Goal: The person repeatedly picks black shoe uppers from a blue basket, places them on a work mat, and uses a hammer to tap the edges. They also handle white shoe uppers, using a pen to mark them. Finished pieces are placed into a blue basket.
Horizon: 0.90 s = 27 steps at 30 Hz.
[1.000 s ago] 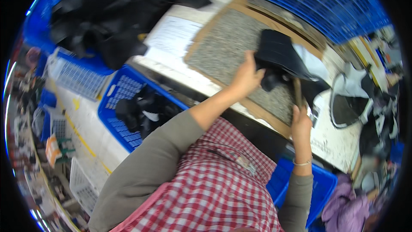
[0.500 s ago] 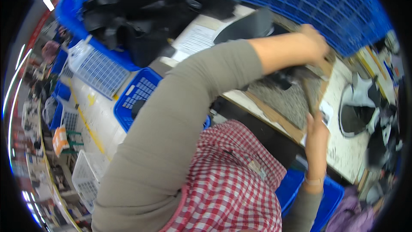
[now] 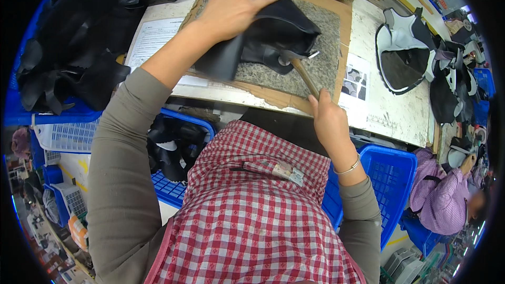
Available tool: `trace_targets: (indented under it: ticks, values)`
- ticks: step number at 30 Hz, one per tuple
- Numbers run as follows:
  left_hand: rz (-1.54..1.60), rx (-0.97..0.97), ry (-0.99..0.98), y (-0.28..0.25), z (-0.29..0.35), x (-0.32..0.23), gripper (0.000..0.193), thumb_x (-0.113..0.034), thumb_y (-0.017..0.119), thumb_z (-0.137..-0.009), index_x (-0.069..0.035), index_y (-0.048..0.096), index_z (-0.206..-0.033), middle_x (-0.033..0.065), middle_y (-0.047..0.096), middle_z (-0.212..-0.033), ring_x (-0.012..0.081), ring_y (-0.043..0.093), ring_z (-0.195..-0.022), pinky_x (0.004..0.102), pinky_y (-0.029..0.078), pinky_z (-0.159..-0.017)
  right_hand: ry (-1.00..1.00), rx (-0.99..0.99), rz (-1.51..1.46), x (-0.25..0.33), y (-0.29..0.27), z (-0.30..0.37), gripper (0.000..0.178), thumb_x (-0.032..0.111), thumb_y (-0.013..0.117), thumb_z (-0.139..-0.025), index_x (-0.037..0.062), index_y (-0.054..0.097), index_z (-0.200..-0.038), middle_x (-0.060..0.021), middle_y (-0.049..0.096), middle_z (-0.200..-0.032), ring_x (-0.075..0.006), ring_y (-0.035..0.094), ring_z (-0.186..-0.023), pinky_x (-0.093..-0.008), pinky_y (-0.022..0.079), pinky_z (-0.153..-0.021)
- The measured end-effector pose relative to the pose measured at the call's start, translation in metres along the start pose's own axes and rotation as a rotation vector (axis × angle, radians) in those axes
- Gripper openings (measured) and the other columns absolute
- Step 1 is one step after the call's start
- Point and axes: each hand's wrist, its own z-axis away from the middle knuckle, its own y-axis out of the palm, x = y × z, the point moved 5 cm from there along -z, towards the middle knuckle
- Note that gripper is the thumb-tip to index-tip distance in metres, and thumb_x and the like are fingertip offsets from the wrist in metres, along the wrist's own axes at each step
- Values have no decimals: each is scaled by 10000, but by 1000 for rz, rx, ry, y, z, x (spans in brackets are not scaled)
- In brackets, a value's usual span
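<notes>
While the right hand [image 3: 332, 118] keeps its grip closed around the wooden handle of a hammer [image 3: 306, 76], the left hand [image 3: 234, 10] is spread wide, its fingers apart, above a folded black piece [image 3: 279, 23] that looks like leather. Because the left hand is slightly blurred, I cannot tell whether its palm presses on the piece or only hangs over it. The black piece lies on a speckled grey slab [image 3: 327, 26], which rests on brown cardboard [image 3: 345, 26] on the white worktop [image 3: 407, 123], and the hammer's head is at the piece's lower edge, on the side toward the apron [image 3: 258, 215]. Left of the slab lies a printed sheet [image 3: 152, 42], next to a blue bin [image 3: 58, 117] heaped with black pieces; to its right are a picture sheet [image 3: 353, 94] and a white and black shaped piece [image 3: 405, 63]. Below the worktop's near edge, a blue crate [image 3: 167, 189] holds more black pieces, and another stands by the right forearm [image 3: 363, 205]. Far right, a person in purple [image 3: 444, 200] sits.
</notes>
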Motion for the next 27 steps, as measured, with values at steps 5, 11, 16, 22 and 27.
trace_targets:
  ticks: [5, 11, 16, 22, 27]
  values:
    - [66, 39, 115, -29, -17, -52, 573, -318, 700, -944, -357, 526, -1489, 128, 634, -1311, 290, 561, -1286, 531, 383, -1078, -16, -59, 52, -4, -4, 5, 275, 251, 633, -1018, -16, 588, -1070, -196, 637, -601, -392, 659, -528, -468, 522, -458]
    - [146, 344, -49, -18, 55, -58, 910, -139, 737, -842, -236, 299, -1634, 143, 686, -1063, 306, 686, -968, 462, 542, -820, -5, -39, 28, -7, -1, -1, 273, 266, 612, -1029, -4, 575, -1021, -211, 639, -612, -411, 656, -546, -484, 521, -476]
    - [546, 440, -295, 7, 67, -29, 853, -239, 699, -935, -243, 225, -1645, 209, 704, -1127, 374, 709, -969, 499, 562, -792, -33, 4, 19, -2, -30, -23, 296, 296, 579, -1048, 5, 561, -1001, -226, 644, -633, -427, 667, -592, -508, 520, -506]
    - [938, 618, -385, 42, 64, -4, 667, -465, 515, -1067, -329, 202, -1640, 262, 648, -1323, 436, 614, -1241, 517, 469, -1062, 8, -117, -96, 11, -43, -33, 310, 314, 566, -1055, 4, 562, -1046, -230, 658, -667, -431, 671, -610, -523, 528, -534]
    - [1008, 522, -426, 49, 77, -5, 672, -484, 513, -1060, -333, 211, -1641, 227, 565, -1464, 420, 528, -1366, 498, 427, -1140, -81, 70, 105, 23, -32, -50, 308, 303, 573, -1051, -5, 561, -1062, -214, 648, -631, -443, 657, -586, -517, 526, -519]
